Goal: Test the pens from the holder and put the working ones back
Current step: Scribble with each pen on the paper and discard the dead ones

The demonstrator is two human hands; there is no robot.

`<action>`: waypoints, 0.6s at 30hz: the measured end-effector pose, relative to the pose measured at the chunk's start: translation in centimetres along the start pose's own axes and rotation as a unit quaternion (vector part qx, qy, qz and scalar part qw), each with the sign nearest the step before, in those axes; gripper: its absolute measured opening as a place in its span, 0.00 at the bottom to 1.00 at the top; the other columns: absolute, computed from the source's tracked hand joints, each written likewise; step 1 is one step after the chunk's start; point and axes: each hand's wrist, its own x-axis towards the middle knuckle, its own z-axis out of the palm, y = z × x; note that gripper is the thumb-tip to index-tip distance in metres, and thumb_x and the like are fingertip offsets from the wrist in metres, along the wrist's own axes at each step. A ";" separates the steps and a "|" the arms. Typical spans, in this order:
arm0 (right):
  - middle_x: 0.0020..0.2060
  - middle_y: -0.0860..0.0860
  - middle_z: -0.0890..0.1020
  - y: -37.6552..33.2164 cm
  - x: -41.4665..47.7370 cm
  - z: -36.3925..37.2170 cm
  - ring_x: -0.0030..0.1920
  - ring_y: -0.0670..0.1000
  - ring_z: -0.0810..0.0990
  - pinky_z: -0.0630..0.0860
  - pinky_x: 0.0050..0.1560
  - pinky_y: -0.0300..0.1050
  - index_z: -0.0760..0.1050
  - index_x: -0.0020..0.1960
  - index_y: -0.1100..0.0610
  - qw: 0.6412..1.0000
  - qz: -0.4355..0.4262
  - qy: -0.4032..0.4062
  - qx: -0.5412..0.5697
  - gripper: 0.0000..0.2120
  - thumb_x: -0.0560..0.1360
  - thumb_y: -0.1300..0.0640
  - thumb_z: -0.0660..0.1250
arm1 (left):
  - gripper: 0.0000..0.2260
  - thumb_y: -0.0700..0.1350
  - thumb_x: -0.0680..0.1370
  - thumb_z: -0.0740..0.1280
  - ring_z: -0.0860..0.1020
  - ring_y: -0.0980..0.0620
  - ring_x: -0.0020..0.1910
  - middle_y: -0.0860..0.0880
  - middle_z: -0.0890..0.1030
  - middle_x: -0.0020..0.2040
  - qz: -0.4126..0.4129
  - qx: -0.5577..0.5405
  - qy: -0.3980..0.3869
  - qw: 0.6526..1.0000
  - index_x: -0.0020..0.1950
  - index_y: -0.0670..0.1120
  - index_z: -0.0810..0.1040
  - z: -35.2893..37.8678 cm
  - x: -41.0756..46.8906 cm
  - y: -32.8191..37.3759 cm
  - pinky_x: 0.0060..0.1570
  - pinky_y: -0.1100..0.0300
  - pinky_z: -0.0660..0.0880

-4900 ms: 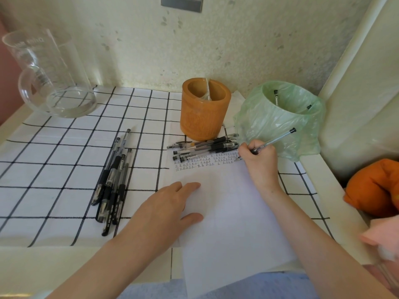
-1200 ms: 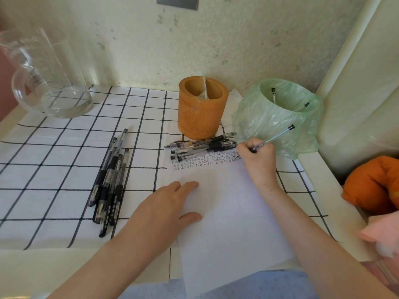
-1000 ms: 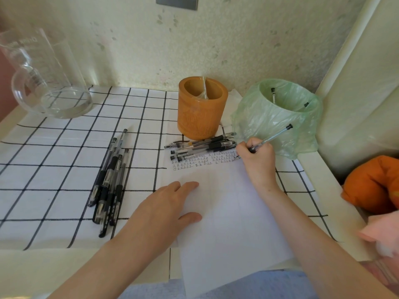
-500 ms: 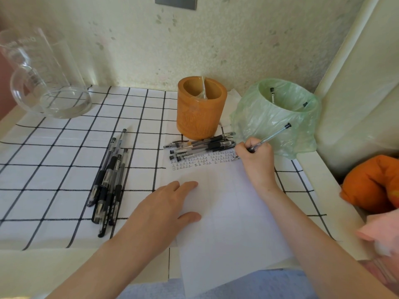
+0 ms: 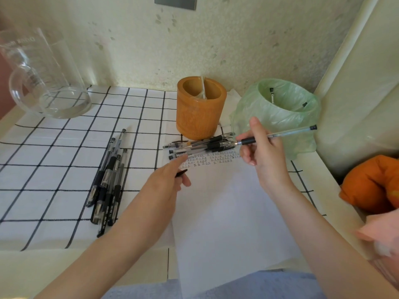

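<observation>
- Sheet of paper (image 5: 226, 212) runs from bottom centre of the frame up to mid-frame. Test marks (image 5: 212, 159) crowd its far edge.
- Left hand (image 5: 168, 182), centre of frame, over the paper's left edge. Fingers curled, pinching a small black piece (image 5: 181, 172), likely a pen cap.
- Right hand (image 5: 264, 149), right of centre, grips a pen (image 5: 280, 134) near its tip. Pen nearly level, clear of the paper, tip pointing left.
- Step, as judged: scribble test finished for this pen, capping next. That calls for bringing cap and tip together, then sorting the pen.
- Bundle of pens (image 5: 108, 180) centre-left on the checked cloth (image 5: 54, 169). Second bundle (image 5: 200, 145) just beyond the marks, at the holder's foot.
- Orange holder (image 5: 200, 108), upper centre: no pens visible inside, mouth unobstructed.
- Green bag-lined bin (image 5: 280, 117) just right of the holder, pen ends showing inside. Risk of dropping the pen in the wrong pot.
- Glass beaker (image 5: 45, 83), upper left, well apart.
</observation>
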 end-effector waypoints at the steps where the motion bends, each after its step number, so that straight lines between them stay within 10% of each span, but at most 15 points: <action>1: 0.19 0.49 0.69 -0.2 -0.2 0.1 0.20 0.47 0.65 0.60 0.22 0.36 0.75 0.36 0.60 1.000 0.018 -0.016 0.020 0.16 0.79 0.53 0.62 | 0.21 0.35 0.80 0.55 0.74 0.59 0.43 0.54 0.78 0.48 -0.006 -0.051 0.007 0.999 0.70 0.54 0.63 -0.2 -0.1 0.3 0.46 0.72 0.68; 8: 0.21 0.50 0.69 -1.3 -2.0 0.8 0.21 0.47 0.65 0.54 0.22 0.37 0.68 0.30 0.53 0.991 0.086 -0.092 0.054 0.14 0.66 0.51 0.72 | 0.28 0.37 0.71 0.71 0.82 0.56 0.45 0.57 0.80 0.50 -0.029 -0.260 0.079 0.962 0.66 0.55 0.67 -0.7 -0.1 0.8 0.51 0.64 0.77; 18: 0.19 0.49 0.67 -1.1 -3.7 2.3 0.20 0.47 0.63 0.58 0.22 0.36 0.64 0.29 0.55 0.983 0.084 -0.163 0.026 0.19 0.75 0.62 0.67 | 0.33 0.37 0.69 0.73 0.82 0.56 0.45 0.60 0.79 0.51 -0.008 -0.232 0.059 0.971 0.68 0.57 0.65 -0.4 -0.2 0.6 0.51 0.67 0.76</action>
